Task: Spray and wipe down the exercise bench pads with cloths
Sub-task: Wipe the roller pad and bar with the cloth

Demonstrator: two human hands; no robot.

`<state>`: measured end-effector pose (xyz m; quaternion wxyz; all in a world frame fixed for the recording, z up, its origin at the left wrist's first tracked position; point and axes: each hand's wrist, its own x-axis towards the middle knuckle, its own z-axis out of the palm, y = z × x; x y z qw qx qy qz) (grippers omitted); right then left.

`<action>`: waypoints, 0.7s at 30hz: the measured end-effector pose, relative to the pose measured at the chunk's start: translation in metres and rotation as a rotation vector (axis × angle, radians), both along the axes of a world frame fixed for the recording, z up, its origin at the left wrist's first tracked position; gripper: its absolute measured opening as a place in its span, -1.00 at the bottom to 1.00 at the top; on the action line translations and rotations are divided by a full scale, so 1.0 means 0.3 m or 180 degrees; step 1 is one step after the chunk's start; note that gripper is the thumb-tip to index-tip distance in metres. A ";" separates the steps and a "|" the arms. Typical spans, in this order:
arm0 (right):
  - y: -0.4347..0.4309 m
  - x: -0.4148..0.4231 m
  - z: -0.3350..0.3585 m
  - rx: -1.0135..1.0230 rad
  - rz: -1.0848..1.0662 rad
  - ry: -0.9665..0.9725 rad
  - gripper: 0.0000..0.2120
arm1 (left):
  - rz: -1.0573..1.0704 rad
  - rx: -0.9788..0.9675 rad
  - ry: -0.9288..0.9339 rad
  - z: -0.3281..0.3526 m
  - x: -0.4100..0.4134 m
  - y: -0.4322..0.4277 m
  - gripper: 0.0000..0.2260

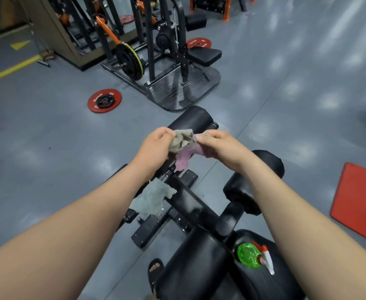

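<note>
Both my hands are raised over the black exercise bench. My left hand (155,146) and my right hand (221,146) pinch a bunched grey and pink cloth (184,148) between them, stretching it in the air. A second grey cloth (154,198) lies draped on the bench frame below my left forearm. The far roller pad (193,120) lies just beyond the hands. Another roller pad (253,182) is to the right, and the large thigh pads (190,263) are nearest me. A green spray bottle (251,256) with a white and red trigger lies on the near right pad.
A red weight plate (104,101) lies on the grey floor to the left. A black machine with a loaded plate and a seat (203,55) stands ahead. At the right lies a red mat (359,202). A sandalled foot (155,269) shows beside the near pad.
</note>
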<state>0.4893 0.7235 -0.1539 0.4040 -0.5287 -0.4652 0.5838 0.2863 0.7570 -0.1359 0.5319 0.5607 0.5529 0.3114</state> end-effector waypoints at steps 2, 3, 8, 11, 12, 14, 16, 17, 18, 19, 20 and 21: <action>-0.008 0.031 -0.001 0.0012 -0.0166 0.0124 -0.77 | 0.0387 -0.0152 -0.0385 0.001 0.009 0.009 -0.80; -0.015 0.044 -0.002 -0.0074 -0.0284 0.0261 -0.77 | 0.0510 -0.0248 -0.0530 0.005 0.010 0.012 -0.80; -0.054 0.071 -0.047 -0.0445 -0.0081 0.0383 -0.62 | 0.0837 -0.0565 -0.0924 0.017 0.017 0.023 -0.77; -0.073 0.057 -0.064 -0.0583 -0.0065 0.0528 -0.75 | 0.1112 -0.0694 -0.1177 0.015 0.042 0.028 -0.83; -0.074 0.056 -0.072 -0.0591 -0.0125 0.0553 -0.78 | 0.1146 -0.0734 -0.1160 0.009 0.049 0.033 -0.81; -0.071 0.058 -0.083 -0.0639 -0.0338 0.0617 -0.83 | 0.1107 -0.0824 -0.1058 -0.001 0.060 0.054 -0.75; -0.072 0.056 -0.088 -0.0745 -0.0526 0.0661 -0.79 | 0.1007 -0.0897 -0.1021 -0.002 0.067 0.072 -0.76; -0.076 0.054 -0.087 -0.0793 -0.0554 0.0582 -0.74 | 0.0949 -0.0867 -0.1021 -0.002 0.073 0.078 -0.82; -0.080 0.053 -0.091 -0.0796 -0.0499 0.0434 -0.67 | 0.0881 -0.0815 -0.0988 0.000 0.078 0.078 -0.89; -0.086 0.051 -0.096 -0.0770 -0.0400 0.0316 -0.61 | 0.0802 -0.0755 -0.0951 -0.001 0.080 0.078 -0.92; -0.091 0.052 -0.107 -0.0714 -0.0285 0.0222 -0.55 | 0.0712 -0.0710 -0.0948 -0.004 0.087 0.077 -0.92; -0.096 0.053 -0.114 -0.0632 -0.0158 0.0109 -0.51 | 0.0626 -0.0677 -0.0955 -0.008 0.091 0.076 -0.92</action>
